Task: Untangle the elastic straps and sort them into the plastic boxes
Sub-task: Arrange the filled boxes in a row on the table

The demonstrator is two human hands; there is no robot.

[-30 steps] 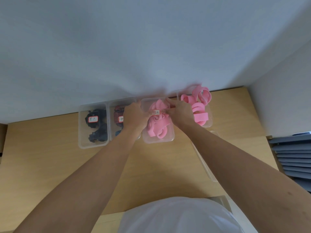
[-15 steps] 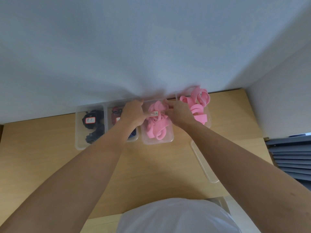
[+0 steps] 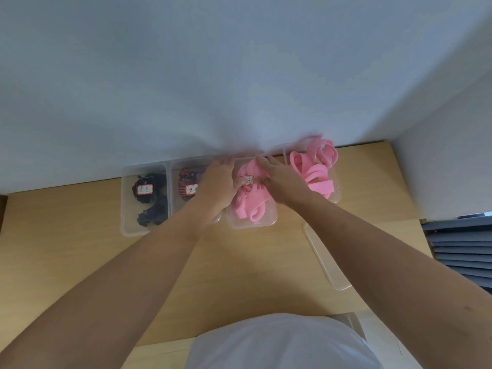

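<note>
Blocking the striped-strap box [image 3: 173,194], left hand [image 3: 218,183] looks blurred.

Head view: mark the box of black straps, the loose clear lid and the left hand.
box of black straps [image 3: 126,217], head view, its left wall
loose clear lid [image 3: 335,272], head view, its flat face
left hand [image 3: 217,186], head view, back of the hand
</note>
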